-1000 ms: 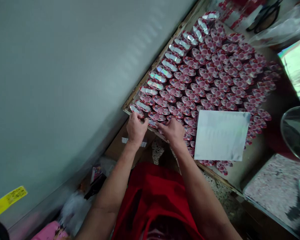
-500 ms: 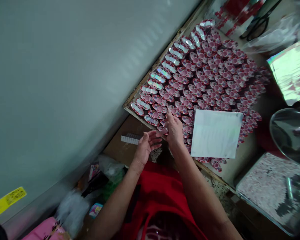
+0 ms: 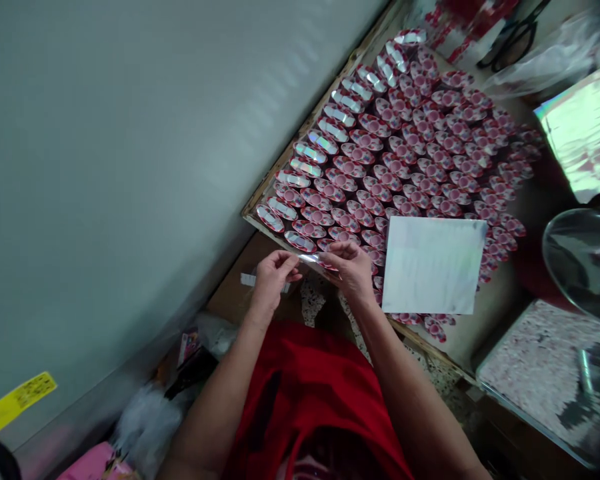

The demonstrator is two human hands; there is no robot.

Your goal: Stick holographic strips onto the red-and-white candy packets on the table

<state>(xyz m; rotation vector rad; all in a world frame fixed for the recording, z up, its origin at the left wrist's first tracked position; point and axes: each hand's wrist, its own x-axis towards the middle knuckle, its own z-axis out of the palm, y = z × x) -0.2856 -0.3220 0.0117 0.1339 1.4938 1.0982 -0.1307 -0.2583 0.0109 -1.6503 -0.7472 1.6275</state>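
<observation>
Between my two hands, a small shiny strip (image 3: 309, 258) is stretched just past the table's near edge. My left hand (image 3: 273, 277) pinches its left end between thumb and finger. The right end sits in the closed fingers of my right hand (image 3: 351, 268). Beyond them lie rows of oval red-and-pink pieces (image 3: 375, 163) with round pink centres. Pieces along the left side (image 3: 310, 167) carry glossy, light-reflecting strips. To the right of my right hand, a white square sheet (image 3: 434, 265) rests on top of some pieces.
A pale wall (image 3: 130, 167) runs along the left. On the right are a clear round bowl or lid (image 3: 587, 260), a glass-like tray of pale bits (image 3: 530, 367) and a shiny foil sheet (image 3: 585, 133). Black scissors (image 3: 517, 40) and clear plastic (image 3: 555, 63) lie at the back.
My right hand has come back from over the pieces and now grips one end of the strip. My left hand has shifted left and closed from spread fingers into a pinch.
</observation>
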